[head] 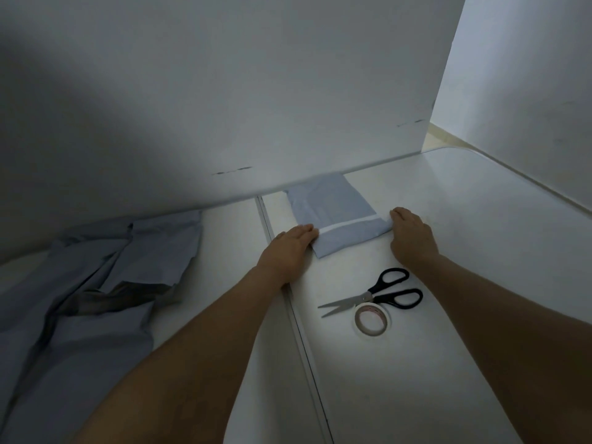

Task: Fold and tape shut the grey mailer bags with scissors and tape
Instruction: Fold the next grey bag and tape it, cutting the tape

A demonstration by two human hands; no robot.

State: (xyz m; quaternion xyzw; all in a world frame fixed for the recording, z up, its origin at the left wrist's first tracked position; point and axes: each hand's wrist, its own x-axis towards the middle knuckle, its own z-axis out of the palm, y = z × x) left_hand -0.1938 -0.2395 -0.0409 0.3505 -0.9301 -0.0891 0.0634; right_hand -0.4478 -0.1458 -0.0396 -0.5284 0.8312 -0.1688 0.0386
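Observation:
A grey mailer bag [333,209] lies flat on the white table [464,219], its far end against the white board. A white adhesive strip runs across it near its front, and the front edge is folded. My left hand [288,248] presses flat on the bag's left front corner. My right hand [411,233] presses on its right front corner, fingers together. Black-handled scissors [378,293] lie slightly open in front of the bag. A roll of tape [372,320] sits flat just below the scissors, by my right forearm.
A crumpled pile of grey mailer bags [96,277] covers the table's left side. A tall white board [224,91] stands along the table's back edge. A seam [301,331] runs front to back down the table. The right table edge slopes toward a wall.

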